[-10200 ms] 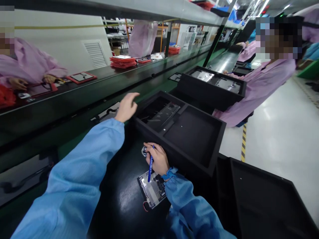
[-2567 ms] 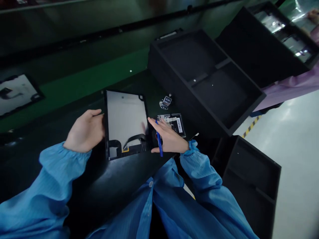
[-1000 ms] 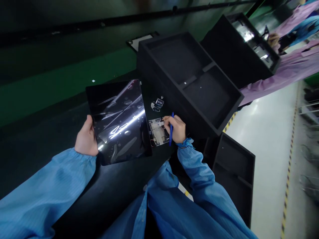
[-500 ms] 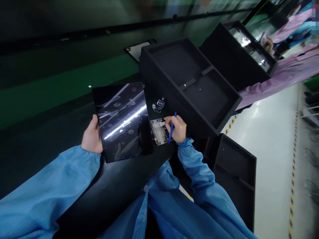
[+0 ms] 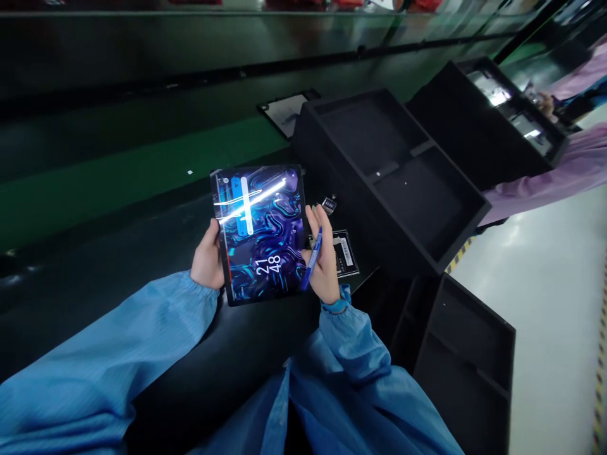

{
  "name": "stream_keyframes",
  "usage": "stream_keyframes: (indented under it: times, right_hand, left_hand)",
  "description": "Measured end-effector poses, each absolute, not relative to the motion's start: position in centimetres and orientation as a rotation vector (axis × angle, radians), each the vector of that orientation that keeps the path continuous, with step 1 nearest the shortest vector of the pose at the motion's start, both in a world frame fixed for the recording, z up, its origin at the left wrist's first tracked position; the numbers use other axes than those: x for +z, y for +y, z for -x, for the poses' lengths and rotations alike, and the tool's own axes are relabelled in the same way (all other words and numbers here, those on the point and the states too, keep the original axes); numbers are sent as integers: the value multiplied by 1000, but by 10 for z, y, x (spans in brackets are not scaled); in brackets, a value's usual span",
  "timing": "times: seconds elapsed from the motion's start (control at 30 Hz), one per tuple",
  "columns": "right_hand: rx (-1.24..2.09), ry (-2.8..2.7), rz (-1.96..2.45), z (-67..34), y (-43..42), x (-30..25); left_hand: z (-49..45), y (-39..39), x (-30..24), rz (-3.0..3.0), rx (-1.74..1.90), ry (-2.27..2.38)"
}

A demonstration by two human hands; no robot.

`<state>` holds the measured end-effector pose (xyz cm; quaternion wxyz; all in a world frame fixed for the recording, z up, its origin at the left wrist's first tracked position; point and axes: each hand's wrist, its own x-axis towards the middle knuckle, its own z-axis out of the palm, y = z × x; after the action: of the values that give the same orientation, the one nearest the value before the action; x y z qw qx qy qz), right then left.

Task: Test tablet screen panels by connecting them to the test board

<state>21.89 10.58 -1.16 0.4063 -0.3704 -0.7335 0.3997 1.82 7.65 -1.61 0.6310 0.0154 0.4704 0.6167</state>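
Observation:
A tablet (image 5: 265, 237) is held up over the dark bench, its screen lit with a blue and purple wallpaper and the digits 21 48. My left hand (image 5: 207, 258) grips its left edge, thumb in front and fingers hidden behind. At the right edge is my right hand (image 5: 326, 262), with a blue pen (image 5: 312, 259) tucked in it and fingers touching or close to the tablet. Beyond the right hand a flat dark part with a white label (image 5: 348, 253) lies on the bench. A small device with a lit display (image 5: 329, 204) sits just above that hand.
A large black foam tray (image 5: 351, 183) with two compartments stands to the right. Another black tray (image 5: 474, 341) is lower right. A framed white sheet (image 5: 287, 114) lies behind. At the far right, a co-worker's pink sleeve (image 5: 550, 167) is near a tray holding shiny parts (image 5: 490, 85).
The tablet's screen has gone from dark to lit. My right hand has moved from the flat part on the bench to the tablet's right edge, still with the pen. The view has shifted.

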Motion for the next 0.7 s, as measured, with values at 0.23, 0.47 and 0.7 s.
stream_keyframes:
  times: [0.23, 0.47, 0.7]
  right_hand:
    - [893, -1845, 1040, -211, 103, -16]
    - [937, -1791, 992, -214, 100, -18]
    - [771, -1702, 1106, -225, 141, 12]
  left_hand:
    - [-20, 77, -14, 24, 1412, 1019]
    - [-21, 74, -15, -41, 1451, 1079]
    - [-20, 73, -17, -36, 1412, 1064]
